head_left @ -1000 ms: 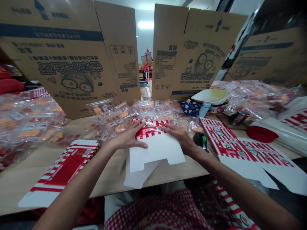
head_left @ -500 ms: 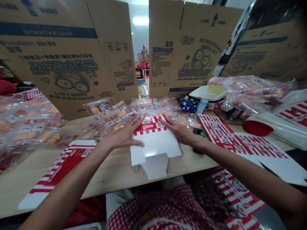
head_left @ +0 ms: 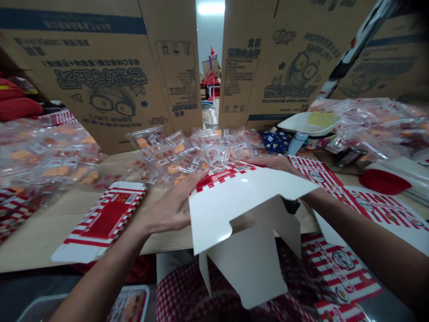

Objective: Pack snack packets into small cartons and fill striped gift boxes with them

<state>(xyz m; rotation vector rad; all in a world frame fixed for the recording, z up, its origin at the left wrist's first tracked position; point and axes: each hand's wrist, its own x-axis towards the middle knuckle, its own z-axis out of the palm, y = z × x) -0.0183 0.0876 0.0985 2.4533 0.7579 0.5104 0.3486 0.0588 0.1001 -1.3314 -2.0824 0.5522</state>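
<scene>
A red and white cardboard box (head_left: 248, 192) is between my hands, lifted and tilted, its white flaps spread open toward me. My left hand (head_left: 177, 201) grips its left side, fingers along the far edge. On the far right side, my right hand (head_left: 273, 163) holds the box, its fingers partly hidden behind the cardboard. A flat red striped carton (head_left: 103, 219) lies on the wooden table (head_left: 161, 239) to the left. Behind the box, clear packets (head_left: 170, 156) with orange pieces lie in a heap.
Tall brown cartons (head_left: 110, 89) stand at the back. More packets (head_left: 56, 156) pile up at left. To the right are striped flat cartons (head_left: 365, 201), a red dish (head_left: 385, 180), a pale blue bottle (head_left: 297, 143) and a white tray (head_left: 298, 123). Below the table sits a plastic tub (head_left: 144, 297).
The box has come up and toward me, and its open flaps now hang past the table edge. Both hands have shifted with it, from resting over it to holding its sides.
</scene>
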